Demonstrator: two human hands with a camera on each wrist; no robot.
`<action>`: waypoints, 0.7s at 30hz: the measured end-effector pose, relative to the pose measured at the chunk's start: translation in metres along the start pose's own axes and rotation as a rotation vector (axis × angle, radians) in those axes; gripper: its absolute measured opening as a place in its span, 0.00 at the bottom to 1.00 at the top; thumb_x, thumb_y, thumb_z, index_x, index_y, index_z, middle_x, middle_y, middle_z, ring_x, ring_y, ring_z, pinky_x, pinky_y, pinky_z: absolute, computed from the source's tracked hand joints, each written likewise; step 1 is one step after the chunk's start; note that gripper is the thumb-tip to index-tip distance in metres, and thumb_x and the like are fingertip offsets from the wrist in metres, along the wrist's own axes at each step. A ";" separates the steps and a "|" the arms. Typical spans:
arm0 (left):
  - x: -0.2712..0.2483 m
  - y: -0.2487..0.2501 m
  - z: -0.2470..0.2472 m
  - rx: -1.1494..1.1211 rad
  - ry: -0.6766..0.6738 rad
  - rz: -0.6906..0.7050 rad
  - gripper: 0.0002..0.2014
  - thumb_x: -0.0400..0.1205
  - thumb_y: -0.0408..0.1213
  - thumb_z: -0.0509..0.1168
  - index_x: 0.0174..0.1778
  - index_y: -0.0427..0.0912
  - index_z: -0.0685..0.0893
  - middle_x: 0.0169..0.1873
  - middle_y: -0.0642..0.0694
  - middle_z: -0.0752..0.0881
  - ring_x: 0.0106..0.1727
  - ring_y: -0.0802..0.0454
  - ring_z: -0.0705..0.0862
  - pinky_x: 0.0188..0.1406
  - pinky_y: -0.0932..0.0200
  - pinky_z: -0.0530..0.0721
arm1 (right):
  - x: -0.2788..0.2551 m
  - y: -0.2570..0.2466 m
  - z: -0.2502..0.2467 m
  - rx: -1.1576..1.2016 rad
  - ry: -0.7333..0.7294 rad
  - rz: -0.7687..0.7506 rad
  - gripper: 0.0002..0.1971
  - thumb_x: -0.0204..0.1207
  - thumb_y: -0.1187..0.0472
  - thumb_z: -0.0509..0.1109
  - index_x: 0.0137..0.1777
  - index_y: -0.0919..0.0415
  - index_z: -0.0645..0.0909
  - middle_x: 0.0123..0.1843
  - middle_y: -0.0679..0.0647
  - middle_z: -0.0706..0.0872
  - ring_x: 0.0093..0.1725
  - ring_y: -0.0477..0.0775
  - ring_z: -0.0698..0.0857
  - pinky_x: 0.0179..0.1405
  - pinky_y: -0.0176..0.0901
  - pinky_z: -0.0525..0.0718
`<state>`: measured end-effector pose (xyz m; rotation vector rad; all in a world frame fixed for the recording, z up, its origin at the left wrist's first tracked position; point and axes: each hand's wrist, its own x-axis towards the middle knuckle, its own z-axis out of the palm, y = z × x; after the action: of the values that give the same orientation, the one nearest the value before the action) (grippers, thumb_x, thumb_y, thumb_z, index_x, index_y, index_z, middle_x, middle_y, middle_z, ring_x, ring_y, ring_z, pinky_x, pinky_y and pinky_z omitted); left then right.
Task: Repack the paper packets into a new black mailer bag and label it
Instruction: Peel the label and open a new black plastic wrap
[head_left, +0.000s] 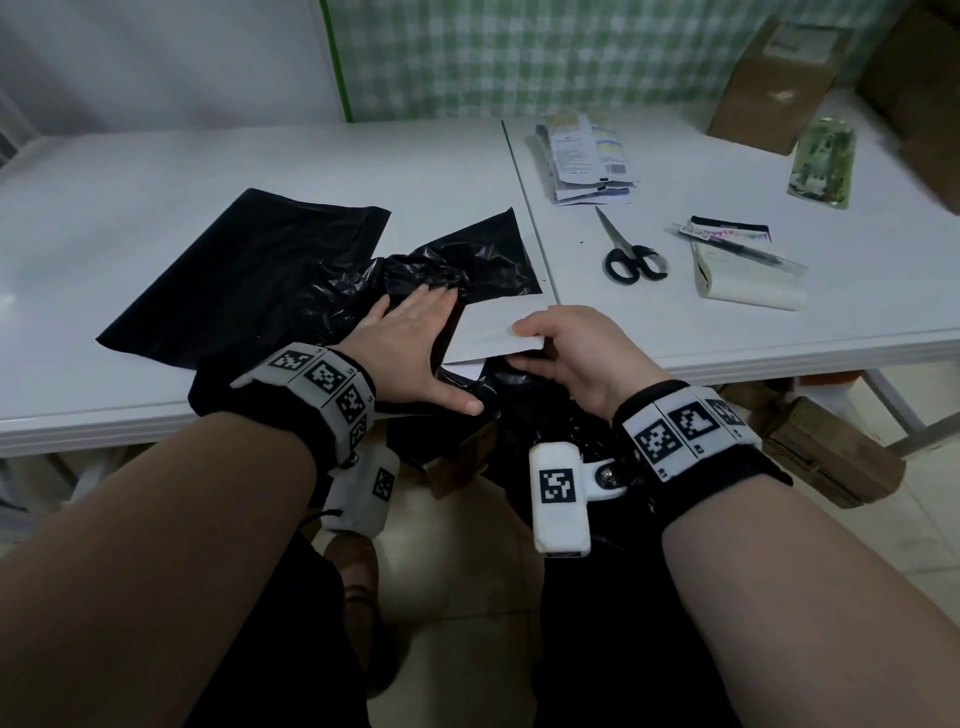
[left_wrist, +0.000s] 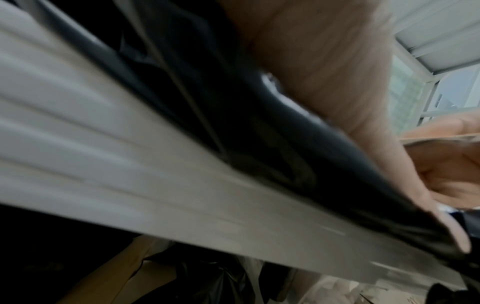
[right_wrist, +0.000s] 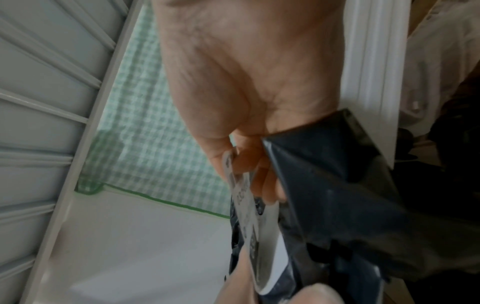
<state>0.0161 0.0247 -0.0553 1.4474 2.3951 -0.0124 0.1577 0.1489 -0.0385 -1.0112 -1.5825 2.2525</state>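
No brand or word can be read: the packets (head_left: 587, 156) stacked far right on the table (head_left: 260, 171) carry print and a barcode too small to make out, and the sheet (right_wrist: 246, 205) seen in the right wrist view has dark blurred lettering. The right hand (head_left: 582, 353) pinches the near corner of this white sheet (head_left: 498, 332) between thumb and curled fingers, at the mouth of a black bag (head_left: 467, 249) lying crumpled at the near table edge (its lower part hangs off the edge, hidden behind both hands). The left hand (head_left: 415, 343) lies flat on the black plastic with fingers straight, grasping nothing; its fingertips are partly lost in the folds. A flat, smooth mailer (head_left: 249, 280) lies just left of the crumpled bag, partly under it. Right of the seam between the 2 table tops lie scissors (head_left: 628, 254), a pen (head_left: 737, 247) in a clear sleeve across a notepad (head_left: 743, 280), a green pouch (head_left: 823, 161) and a brown box (head_left: 774, 78), cut off by nothing but blurred. The left wrist view is smeared: only the table edge, black plastic (left_wrist: 259, 115) and a palm show.
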 end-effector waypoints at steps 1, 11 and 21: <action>0.000 0.000 0.000 -0.002 0.001 -0.002 0.65 0.58 0.74 0.67 0.82 0.48 0.38 0.84 0.52 0.42 0.83 0.57 0.37 0.82 0.46 0.37 | -0.001 0.001 -0.002 0.031 -0.001 -0.002 0.07 0.76 0.71 0.64 0.51 0.67 0.82 0.53 0.58 0.87 0.52 0.54 0.86 0.44 0.37 0.88; -0.003 0.004 -0.004 -0.059 0.002 -0.055 0.56 0.68 0.75 0.54 0.83 0.45 0.40 0.83 0.50 0.42 0.84 0.53 0.40 0.83 0.45 0.37 | -0.005 0.002 -0.006 0.298 0.103 0.042 0.06 0.79 0.63 0.63 0.46 0.64 0.81 0.46 0.58 0.89 0.46 0.55 0.88 0.53 0.42 0.87; -0.013 -0.004 -0.020 -0.469 0.306 -0.091 0.17 0.84 0.47 0.57 0.66 0.47 0.83 0.64 0.43 0.80 0.70 0.50 0.73 0.69 0.63 0.64 | -0.003 -0.002 0.002 0.244 0.109 0.026 0.17 0.83 0.46 0.57 0.47 0.59 0.78 0.47 0.55 0.87 0.48 0.52 0.88 0.54 0.43 0.84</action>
<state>0.0122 0.0151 -0.0334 1.1827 2.4627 0.7462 0.1581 0.1465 -0.0351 -1.0710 -1.2219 2.2946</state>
